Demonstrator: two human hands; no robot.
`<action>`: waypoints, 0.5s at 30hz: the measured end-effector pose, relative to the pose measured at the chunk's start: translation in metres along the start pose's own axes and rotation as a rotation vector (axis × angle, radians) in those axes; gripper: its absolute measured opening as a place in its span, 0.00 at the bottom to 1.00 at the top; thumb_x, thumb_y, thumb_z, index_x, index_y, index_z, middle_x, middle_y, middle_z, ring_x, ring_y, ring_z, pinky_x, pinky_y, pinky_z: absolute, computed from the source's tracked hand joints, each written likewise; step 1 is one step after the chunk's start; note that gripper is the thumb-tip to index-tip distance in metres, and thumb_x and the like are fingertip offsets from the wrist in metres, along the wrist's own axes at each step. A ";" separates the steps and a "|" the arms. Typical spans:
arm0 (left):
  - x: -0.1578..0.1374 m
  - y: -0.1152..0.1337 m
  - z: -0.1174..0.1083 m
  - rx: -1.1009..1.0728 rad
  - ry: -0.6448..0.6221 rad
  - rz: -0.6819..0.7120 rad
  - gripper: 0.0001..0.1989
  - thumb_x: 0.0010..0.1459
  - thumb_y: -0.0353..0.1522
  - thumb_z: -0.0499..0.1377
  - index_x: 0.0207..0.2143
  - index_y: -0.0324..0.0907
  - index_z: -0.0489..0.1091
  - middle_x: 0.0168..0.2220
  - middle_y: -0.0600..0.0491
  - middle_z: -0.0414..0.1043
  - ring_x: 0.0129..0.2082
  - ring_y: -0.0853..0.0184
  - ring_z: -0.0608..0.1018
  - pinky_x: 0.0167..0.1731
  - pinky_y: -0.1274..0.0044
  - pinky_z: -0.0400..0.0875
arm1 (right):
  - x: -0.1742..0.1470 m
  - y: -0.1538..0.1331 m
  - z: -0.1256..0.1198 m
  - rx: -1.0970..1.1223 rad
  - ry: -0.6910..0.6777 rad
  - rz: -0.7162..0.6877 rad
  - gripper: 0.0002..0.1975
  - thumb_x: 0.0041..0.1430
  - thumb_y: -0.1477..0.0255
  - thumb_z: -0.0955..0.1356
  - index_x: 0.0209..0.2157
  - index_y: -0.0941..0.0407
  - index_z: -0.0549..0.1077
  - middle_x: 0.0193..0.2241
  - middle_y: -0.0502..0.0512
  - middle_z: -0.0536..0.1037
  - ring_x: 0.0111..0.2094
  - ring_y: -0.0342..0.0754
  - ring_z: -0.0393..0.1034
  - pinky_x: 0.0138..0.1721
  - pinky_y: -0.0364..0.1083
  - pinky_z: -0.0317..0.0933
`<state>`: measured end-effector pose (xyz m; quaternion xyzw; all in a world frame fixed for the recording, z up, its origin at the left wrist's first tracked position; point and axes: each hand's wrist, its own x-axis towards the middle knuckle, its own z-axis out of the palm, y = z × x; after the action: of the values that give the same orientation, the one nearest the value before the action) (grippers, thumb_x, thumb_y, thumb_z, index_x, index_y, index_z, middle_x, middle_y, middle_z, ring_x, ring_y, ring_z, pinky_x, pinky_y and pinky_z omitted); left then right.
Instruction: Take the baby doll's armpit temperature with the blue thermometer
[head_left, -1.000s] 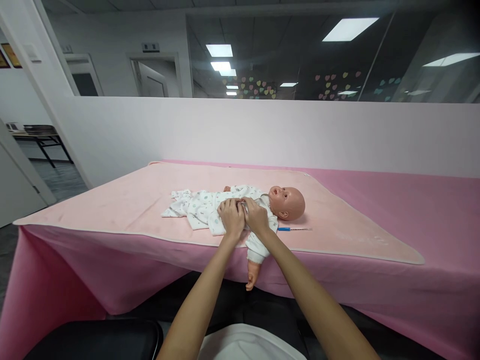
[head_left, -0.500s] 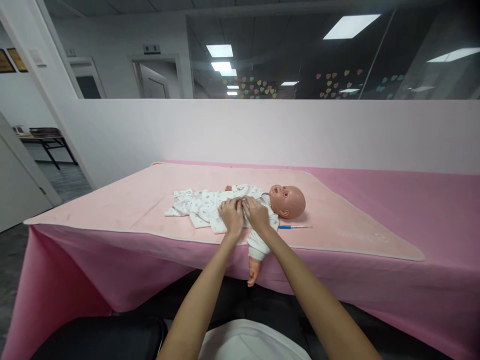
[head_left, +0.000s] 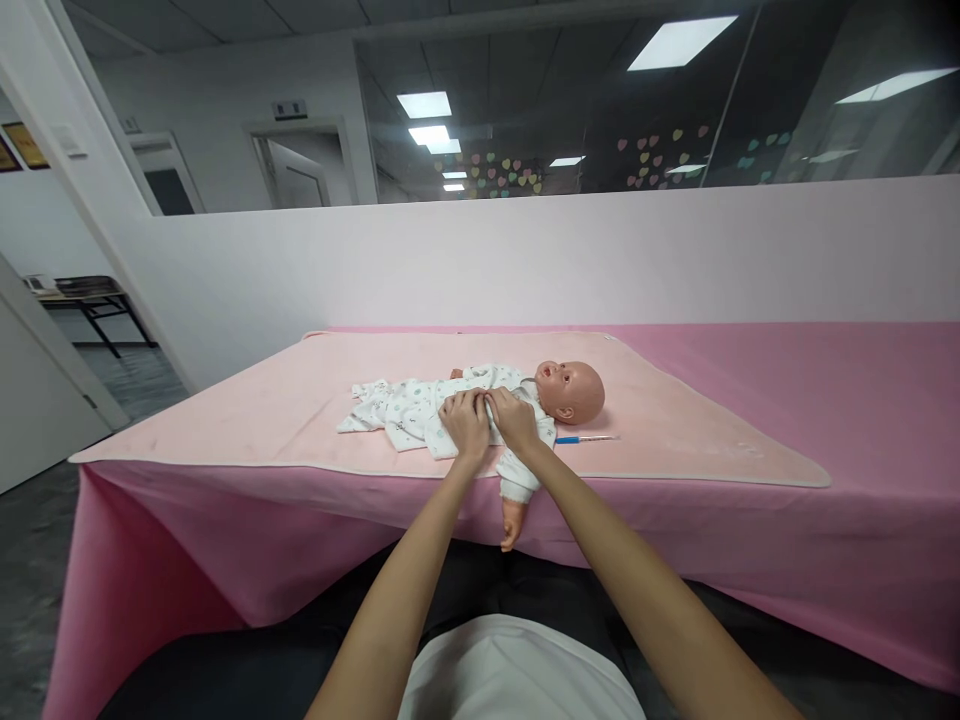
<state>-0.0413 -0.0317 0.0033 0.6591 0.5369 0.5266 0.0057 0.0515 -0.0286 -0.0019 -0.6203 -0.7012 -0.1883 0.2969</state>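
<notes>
A baby doll [head_left: 571, 390] lies on its back, its head to the right, dressed in a white printed outfit [head_left: 409, 408]. Both of my hands meet at the doll's chest. My left hand [head_left: 466, 422] has its fingers bent and closed on the front of the outfit. Beside it, my right hand [head_left: 513, 418] pinches the cloth at the same spot. Whether a fastener is between the fingertips is too small to make out. One doll arm [head_left: 513, 522] hangs over the table's front edge.
A thin stick with a blue handle [head_left: 577, 439] lies close to the doll's head. Under the doll is a peach mat [head_left: 247, 410] over a pink tablecloth [head_left: 892, 420]. A white half wall [head_left: 525, 260] with glass above stands behind the table. A black seat [head_left: 225, 675] is at lower left.
The camera view has tilted and shifted slightly. Both hands stay at the doll's chest, with only small finger movement at the cloth.
</notes>
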 end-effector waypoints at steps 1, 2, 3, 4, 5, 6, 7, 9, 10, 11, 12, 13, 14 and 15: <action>0.000 0.000 0.000 -0.004 0.001 0.004 0.12 0.61 0.33 0.47 0.35 0.47 0.70 0.38 0.54 0.72 0.42 0.64 0.67 0.45 0.71 0.54 | 0.000 0.000 0.000 0.010 -0.001 0.001 0.18 0.65 0.69 0.52 0.41 0.57 0.70 0.34 0.56 0.73 0.29 0.43 0.65 0.26 0.42 0.48; 0.000 0.000 0.001 -0.008 0.003 0.008 0.12 0.61 0.32 0.47 0.35 0.47 0.70 0.37 0.54 0.72 0.42 0.64 0.67 0.45 0.71 0.54 | 0.000 0.000 0.000 0.019 -0.001 0.002 0.17 0.65 0.70 0.53 0.40 0.57 0.70 0.34 0.56 0.73 0.30 0.43 0.65 0.27 0.42 0.48; -0.001 0.000 0.001 -0.013 0.005 0.010 0.11 0.60 0.32 0.47 0.34 0.47 0.70 0.37 0.54 0.72 0.42 0.64 0.67 0.45 0.70 0.54 | 0.000 -0.001 0.000 0.027 0.001 0.005 0.17 0.65 0.70 0.53 0.40 0.57 0.70 0.35 0.55 0.73 0.30 0.43 0.66 0.27 0.42 0.48; -0.001 -0.001 0.001 -0.019 0.008 0.011 0.11 0.60 0.32 0.48 0.34 0.47 0.70 0.37 0.54 0.72 0.42 0.64 0.67 0.45 0.70 0.54 | 0.000 -0.001 0.000 0.034 0.006 0.010 0.16 0.65 0.70 0.54 0.39 0.57 0.70 0.35 0.55 0.73 0.30 0.43 0.66 0.27 0.42 0.48; -0.001 -0.001 0.001 -0.024 0.015 0.012 0.11 0.60 0.32 0.48 0.34 0.46 0.70 0.37 0.54 0.72 0.41 0.64 0.67 0.45 0.70 0.54 | 0.000 -0.001 0.000 0.038 0.014 0.017 0.15 0.64 0.70 0.54 0.39 0.57 0.69 0.35 0.54 0.74 0.30 0.43 0.66 0.27 0.42 0.48; -0.001 -0.001 0.001 -0.029 0.026 0.010 0.11 0.60 0.32 0.48 0.34 0.46 0.70 0.37 0.54 0.72 0.41 0.64 0.67 0.45 0.70 0.54 | -0.001 -0.001 0.000 0.040 0.022 0.025 0.14 0.64 0.70 0.54 0.40 0.57 0.69 0.35 0.54 0.74 0.29 0.43 0.65 0.27 0.42 0.47; -0.001 -0.001 0.002 -0.033 0.043 0.003 0.10 0.59 0.32 0.48 0.34 0.46 0.70 0.36 0.54 0.72 0.41 0.64 0.67 0.45 0.70 0.54 | -0.001 -0.002 -0.001 0.041 0.031 0.032 0.14 0.64 0.70 0.55 0.40 0.57 0.68 0.35 0.53 0.74 0.29 0.43 0.65 0.26 0.42 0.47; -0.001 -0.001 0.002 -0.040 0.085 -0.022 0.10 0.59 0.32 0.48 0.34 0.45 0.70 0.36 0.54 0.72 0.41 0.64 0.68 0.45 0.70 0.53 | -0.001 -0.002 0.000 0.043 0.047 0.039 0.13 0.64 0.70 0.55 0.41 0.57 0.67 0.35 0.53 0.74 0.29 0.43 0.66 0.26 0.42 0.46; -0.001 -0.001 0.002 -0.041 0.108 -0.042 0.10 0.58 0.31 0.49 0.34 0.45 0.70 0.36 0.54 0.73 0.41 0.64 0.68 0.46 0.70 0.53 | -0.002 -0.002 0.000 0.044 0.053 0.037 0.12 0.64 0.70 0.56 0.41 0.57 0.67 0.35 0.53 0.74 0.29 0.43 0.66 0.26 0.42 0.46; 0.000 -0.001 0.002 -0.040 0.132 -0.069 0.10 0.58 0.31 0.49 0.34 0.45 0.70 0.36 0.54 0.73 0.41 0.64 0.68 0.46 0.69 0.53 | -0.002 -0.003 0.000 0.047 0.060 0.032 0.12 0.63 0.71 0.56 0.41 0.57 0.67 0.35 0.54 0.74 0.29 0.43 0.66 0.26 0.42 0.46; 0.001 -0.002 0.001 -0.038 0.155 -0.105 0.10 0.57 0.30 0.49 0.34 0.45 0.70 0.36 0.54 0.73 0.41 0.63 0.68 0.47 0.69 0.52 | -0.002 -0.003 0.001 0.051 0.069 0.029 0.11 0.63 0.71 0.56 0.41 0.57 0.67 0.35 0.54 0.74 0.30 0.42 0.66 0.26 0.42 0.46; 0.001 -0.003 0.001 -0.034 0.180 -0.153 0.10 0.57 0.30 0.48 0.34 0.45 0.70 0.36 0.53 0.73 0.42 0.63 0.68 0.47 0.68 0.52 | -0.003 -0.003 0.001 0.056 0.079 0.028 0.11 0.63 0.71 0.56 0.40 0.57 0.66 0.35 0.54 0.74 0.30 0.42 0.66 0.26 0.41 0.47; 0.002 -0.005 0.001 -0.032 0.208 -0.213 0.11 0.56 0.29 0.48 0.34 0.45 0.70 0.36 0.53 0.73 0.42 0.62 0.68 0.47 0.67 0.51 | -0.003 -0.003 0.002 0.064 0.090 0.029 0.11 0.63 0.71 0.56 0.40 0.57 0.66 0.35 0.54 0.74 0.30 0.42 0.66 0.26 0.41 0.47; 0.003 -0.006 0.000 -0.034 0.236 -0.278 0.11 0.56 0.29 0.48 0.34 0.45 0.69 0.37 0.52 0.72 0.43 0.61 0.67 0.46 0.67 0.51 | -0.003 -0.003 0.003 0.076 0.103 0.032 0.11 0.63 0.71 0.56 0.40 0.57 0.66 0.35 0.53 0.74 0.30 0.42 0.66 0.26 0.41 0.47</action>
<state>-0.0458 -0.0272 0.0018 0.5119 0.6108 0.6034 0.0266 0.0479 -0.0294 -0.0056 -0.6094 -0.6815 -0.1882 0.3589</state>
